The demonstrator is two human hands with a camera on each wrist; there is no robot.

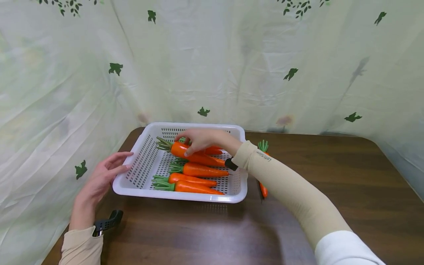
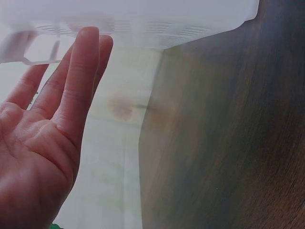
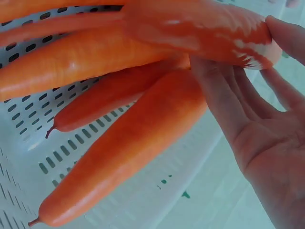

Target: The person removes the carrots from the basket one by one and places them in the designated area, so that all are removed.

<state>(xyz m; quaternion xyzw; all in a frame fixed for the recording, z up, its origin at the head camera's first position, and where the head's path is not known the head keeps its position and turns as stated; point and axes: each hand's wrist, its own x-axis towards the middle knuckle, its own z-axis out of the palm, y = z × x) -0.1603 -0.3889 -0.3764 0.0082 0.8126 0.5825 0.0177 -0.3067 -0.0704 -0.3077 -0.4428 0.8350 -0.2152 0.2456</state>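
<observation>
A white perforated plastic basket [image 1: 180, 197] holds several orange carrots [image 1: 198, 187] with green stem tops. My right hand [image 1: 202, 140] reaches over its right rim and grips a carrot [image 1: 180, 150] near the stem end, thumb on one side and fingers on the other. The right wrist view shows this held carrot [image 3: 200, 31] above other carrots [image 3: 128, 148]. At the basket's left rim is my left hand [image 1: 102, 176], its fingers fairly straight. In the left wrist view, the left hand's fingers [image 2: 78, 76] touch the basket's outer side [image 2: 143, 19].
Another carrot [image 1: 263, 189] lies on the brown wooden table [image 1: 331, 176] right of the basket, partly hidden by my right arm. A pale curtain [image 1: 232, 73] with green leaf shapes hangs behind and left of the table.
</observation>
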